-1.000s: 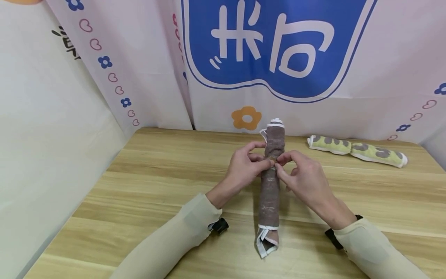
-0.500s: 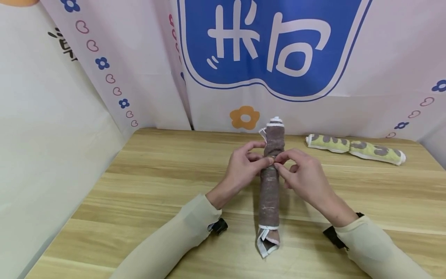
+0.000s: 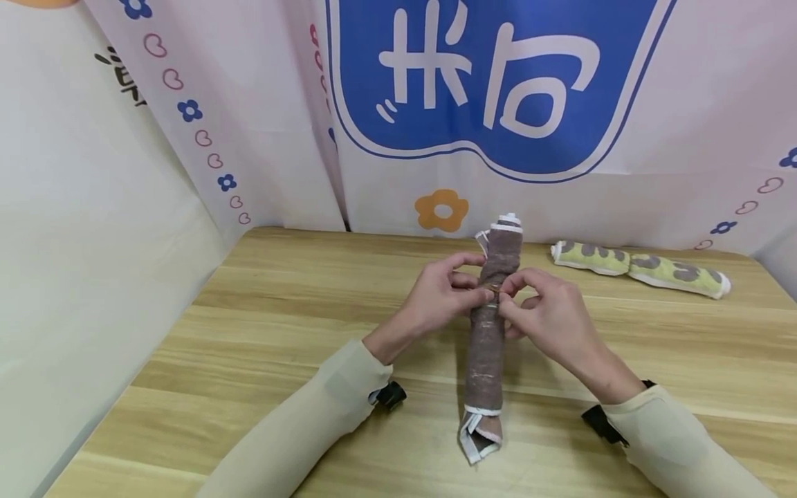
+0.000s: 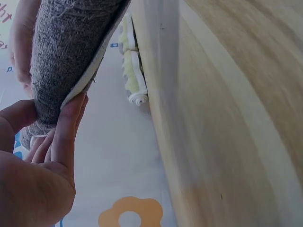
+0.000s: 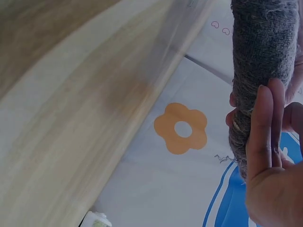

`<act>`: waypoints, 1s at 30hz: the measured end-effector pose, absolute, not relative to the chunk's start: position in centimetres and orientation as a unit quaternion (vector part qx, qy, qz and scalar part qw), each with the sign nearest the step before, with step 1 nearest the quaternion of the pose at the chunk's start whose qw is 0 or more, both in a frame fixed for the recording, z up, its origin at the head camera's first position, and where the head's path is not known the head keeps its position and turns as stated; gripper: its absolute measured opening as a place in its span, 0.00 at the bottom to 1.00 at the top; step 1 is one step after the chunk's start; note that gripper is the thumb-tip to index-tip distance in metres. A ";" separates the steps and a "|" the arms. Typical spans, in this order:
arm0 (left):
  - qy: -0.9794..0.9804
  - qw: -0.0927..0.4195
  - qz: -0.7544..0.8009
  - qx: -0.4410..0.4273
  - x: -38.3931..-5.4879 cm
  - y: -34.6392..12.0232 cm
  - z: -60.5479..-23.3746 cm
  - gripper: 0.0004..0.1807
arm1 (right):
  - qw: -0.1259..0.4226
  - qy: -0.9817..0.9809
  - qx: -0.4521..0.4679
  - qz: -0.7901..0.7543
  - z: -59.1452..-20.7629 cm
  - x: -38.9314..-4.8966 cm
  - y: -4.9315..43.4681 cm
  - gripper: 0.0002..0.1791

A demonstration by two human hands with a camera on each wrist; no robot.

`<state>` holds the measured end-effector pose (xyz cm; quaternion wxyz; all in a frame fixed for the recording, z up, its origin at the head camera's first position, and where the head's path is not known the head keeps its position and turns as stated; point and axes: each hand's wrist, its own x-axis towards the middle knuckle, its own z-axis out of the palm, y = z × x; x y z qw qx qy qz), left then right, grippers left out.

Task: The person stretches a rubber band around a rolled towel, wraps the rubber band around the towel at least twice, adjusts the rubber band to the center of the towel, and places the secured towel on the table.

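Compared with a second ago, not much changes except the far end of the rolled brown towel leans a touch more to the right, and both hands sit slightly further right with it; they keep pinching at the same spot. So where things are: the brown towel lies lengthwise on the wooden table, roughly mid-table, its near end loose and flapping open. The left hand has thumb and forefinger curled in against the roll's left side, and the right hand meets it from the right side, fingertips nipped onto a thin band cinching the roll about a third of the way from its far end. Looks to me like the step in hand is getting that band seated round the roll. Next move probably needs the band settled flat and let go gently so the roll doesn't spring loose, while the other hand steadies it. Count: two hands, one brown roll, one band that I can make out, and one green spotted rolled towel lying sideways to the right of the brown one, well apart, near the table's back edge by the printed backdrop.
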<state>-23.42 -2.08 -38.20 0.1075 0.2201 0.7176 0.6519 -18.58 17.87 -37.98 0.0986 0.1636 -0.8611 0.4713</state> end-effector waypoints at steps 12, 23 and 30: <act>0.725 0.084 0.663 0.168 -23.2 -1.6 -38.3 0.25 | 0.106 -0.868 0.161 0.458 -38.2 -18.5 17.6 0.06; 0.737 0.054 0.652 0.170 -22.7 -1.4 -38.4 0.24 | 0.185 -0.881 0.218 0.377 -38.8 -18.8 17.5 0.09; 0.738 0.051 0.647 0.185 -22.7 -1.3 -38.5 0.23 | 0.255 -0.883 0.259 0.298 -39.1 -19.2 17.7 0.08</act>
